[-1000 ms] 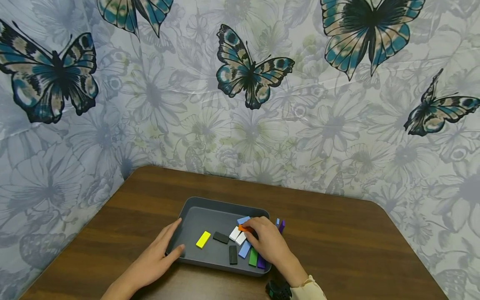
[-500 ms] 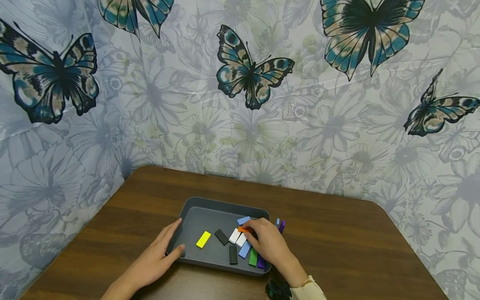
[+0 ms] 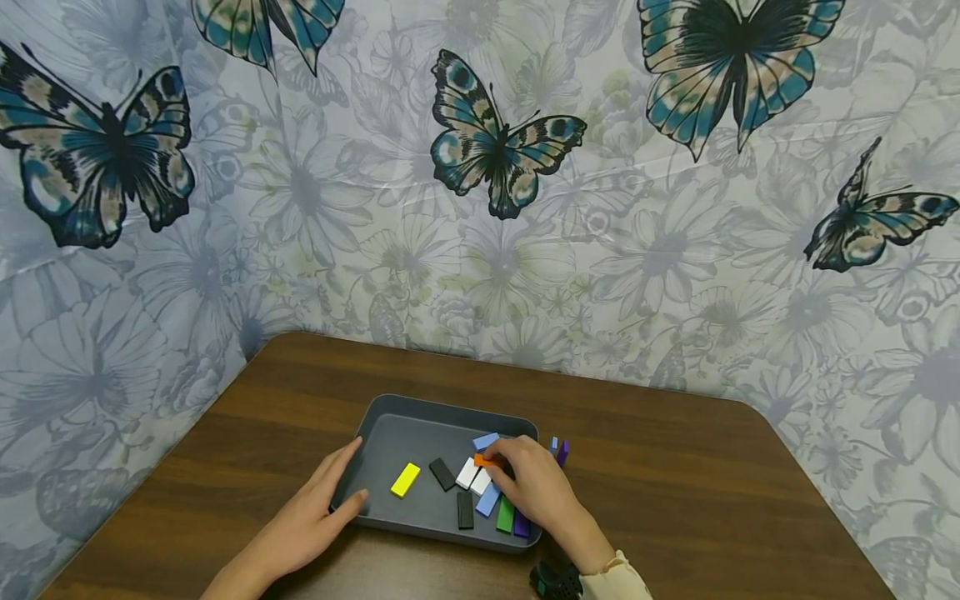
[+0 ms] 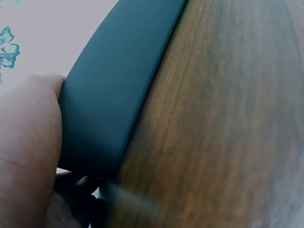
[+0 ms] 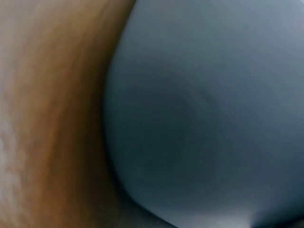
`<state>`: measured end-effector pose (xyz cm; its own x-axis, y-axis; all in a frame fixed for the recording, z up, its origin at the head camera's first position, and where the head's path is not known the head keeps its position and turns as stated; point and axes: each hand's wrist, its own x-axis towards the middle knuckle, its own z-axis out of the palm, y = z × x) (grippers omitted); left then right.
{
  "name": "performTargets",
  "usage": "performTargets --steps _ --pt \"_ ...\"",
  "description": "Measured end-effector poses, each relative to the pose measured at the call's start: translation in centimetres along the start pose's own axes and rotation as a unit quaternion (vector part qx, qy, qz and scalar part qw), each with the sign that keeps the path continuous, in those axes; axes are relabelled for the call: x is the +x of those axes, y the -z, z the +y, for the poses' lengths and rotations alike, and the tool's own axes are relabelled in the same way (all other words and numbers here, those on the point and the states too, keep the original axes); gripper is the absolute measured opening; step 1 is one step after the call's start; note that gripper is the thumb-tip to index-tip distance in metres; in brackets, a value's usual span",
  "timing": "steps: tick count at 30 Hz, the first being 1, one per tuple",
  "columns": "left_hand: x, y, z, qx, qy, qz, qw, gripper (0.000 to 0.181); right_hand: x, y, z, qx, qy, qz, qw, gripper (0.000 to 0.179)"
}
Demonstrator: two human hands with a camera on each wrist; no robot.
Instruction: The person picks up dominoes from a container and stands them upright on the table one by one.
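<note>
Behind everything, a butterfly-printed wall covering (image 3: 660, 258) is hanging above a brown wooden worktop (image 3: 675, 483). Starting at the left, we are seeing the left hand (image 3: 303, 521) resting against the left edge of a grey tray (image 3: 408, 433), its fingers spread and fairly straight rather than curled. The tray is looking stiff and smooth-walled, so we are judging its rim the best place for steadying it.

Inside, a yellow block (image 3: 406, 481) is lying apart from the others; next, two black blocks (image 3: 442, 474) are lying nearer the middle, then two white blocks (image 3: 467, 473) side by side. Just beyond the white ones, the orange block (image 3: 480, 460) is sitting between the thumb and fingers of the right hand (image 3: 542, 487), which are closing on it in a pinch and hiding part of it. The right wrist view isn't showing that grip.

We are guessing the block is light, rigid and hard to break, perhaps a little slick on its flat faces; we aren't able to tell wood from plastic. We are favouring a fingertip pinch across its narrow sides, keeping clear of the white neighbours. Farther right, a green block (image 3: 506, 515) and a purple block (image 3: 522, 524) are lying near the tray's corner.
</note>
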<state>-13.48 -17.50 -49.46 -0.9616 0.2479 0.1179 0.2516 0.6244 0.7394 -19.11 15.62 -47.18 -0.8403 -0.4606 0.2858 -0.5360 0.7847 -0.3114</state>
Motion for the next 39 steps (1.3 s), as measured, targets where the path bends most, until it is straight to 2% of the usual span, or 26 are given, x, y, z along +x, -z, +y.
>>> performTargets --steps 17,29,39 --pt "-0.12 0.03 -0.06 -0.004 0.012 0.000 0.9999 0.072 0.36 0.25 -0.17 0.011 0.009 -0.001 0.9999 0.013" --pt "0.17 0.00 -0.14 -0.002 0.014 -0.007 0.9999 0.073 -0.01 0.28 -0.15 0.044 0.007 0.008 0.9990 0.019" --pt "0.21 -0.01 -0.37 -0.006 0.022 -0.006 0.9997 0.074 -0.15 0.43 -0.28 0.079 0.021 0.017 0.9965 0.024"
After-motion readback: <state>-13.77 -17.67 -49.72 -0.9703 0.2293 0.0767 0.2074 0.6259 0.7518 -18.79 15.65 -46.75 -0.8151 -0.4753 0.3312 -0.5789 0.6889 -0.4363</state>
